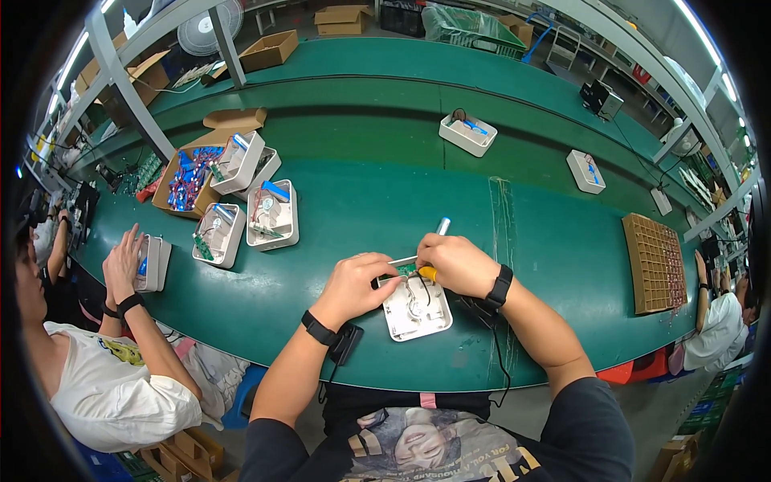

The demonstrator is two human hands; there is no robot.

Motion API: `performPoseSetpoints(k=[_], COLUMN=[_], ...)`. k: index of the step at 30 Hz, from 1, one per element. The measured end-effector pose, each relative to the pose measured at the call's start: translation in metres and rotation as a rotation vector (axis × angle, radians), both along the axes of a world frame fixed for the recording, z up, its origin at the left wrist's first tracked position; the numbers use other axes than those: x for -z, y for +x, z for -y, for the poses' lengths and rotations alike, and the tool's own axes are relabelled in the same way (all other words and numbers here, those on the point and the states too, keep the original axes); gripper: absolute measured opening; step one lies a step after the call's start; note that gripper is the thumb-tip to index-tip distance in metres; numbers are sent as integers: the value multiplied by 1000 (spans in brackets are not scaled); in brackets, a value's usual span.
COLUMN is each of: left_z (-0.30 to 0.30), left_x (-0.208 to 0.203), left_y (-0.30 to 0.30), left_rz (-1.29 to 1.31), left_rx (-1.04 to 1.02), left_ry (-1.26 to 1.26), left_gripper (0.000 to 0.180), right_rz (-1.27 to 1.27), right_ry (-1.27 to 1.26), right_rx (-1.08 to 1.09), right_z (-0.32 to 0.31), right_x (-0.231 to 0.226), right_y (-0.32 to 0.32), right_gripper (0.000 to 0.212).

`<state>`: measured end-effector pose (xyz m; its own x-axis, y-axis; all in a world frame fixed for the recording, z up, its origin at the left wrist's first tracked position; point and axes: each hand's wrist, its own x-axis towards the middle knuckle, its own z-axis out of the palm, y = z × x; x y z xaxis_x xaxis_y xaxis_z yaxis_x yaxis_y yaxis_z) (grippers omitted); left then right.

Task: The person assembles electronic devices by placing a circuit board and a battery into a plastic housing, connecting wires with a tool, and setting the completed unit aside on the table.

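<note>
A white plastic housing (418, 312) lies open on the bench before me, with a round part and thin wires inside. Along its far edge sits a small green circuit board (407, 270). My left hand (363, 281) is closed at the housing's upper left corner, thumb and fingers gripping its edge by the board. Over the upper right corner, my right hand (456, 265) is curled, its fingertips pressed on a yellow piece (429, 274), mostly hidden. A blue cylindrical battery (443, 226) with a pale end sticks out beyond my right knuckles.
To the left stand several white housings (273, 215) with batteries, beside a cardboard box (190, 181) of blue batteries. A co-worker's hands (123, 261) are at another housing. Two housings (469, 133) sit farther off. At right lies a brown divided tray (654, 265).
</note>
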<state>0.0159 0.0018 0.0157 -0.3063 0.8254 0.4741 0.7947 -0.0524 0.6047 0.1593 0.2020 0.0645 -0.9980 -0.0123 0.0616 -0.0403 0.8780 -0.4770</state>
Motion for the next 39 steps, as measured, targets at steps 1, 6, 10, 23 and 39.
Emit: performPoseSetpoints(k=[1,6,10,23,39], left_z=[0,0,0,1,3], left_x=[-1,1,5,4,4], left_y=[1,-1,-2,-1,-5], left_rz=[7,-25,-41,-17,-32], left_rx=[0,19,23,-286,-141], left_ry=[-6,-17,-7,8,-9], left_gripper=[13,13,12,12,12], right_rz=[1,-14,-7,-93,-105], right_ry=[28,85,31,234,168], right_rx=[-2,-17,-12,21,7], right_z=[1,4,0,8,-42], right_x=[-1,1,1,-17,-3], right_y=[1,1,-1,2,0], right_gripper=[13,12,12,16,29])
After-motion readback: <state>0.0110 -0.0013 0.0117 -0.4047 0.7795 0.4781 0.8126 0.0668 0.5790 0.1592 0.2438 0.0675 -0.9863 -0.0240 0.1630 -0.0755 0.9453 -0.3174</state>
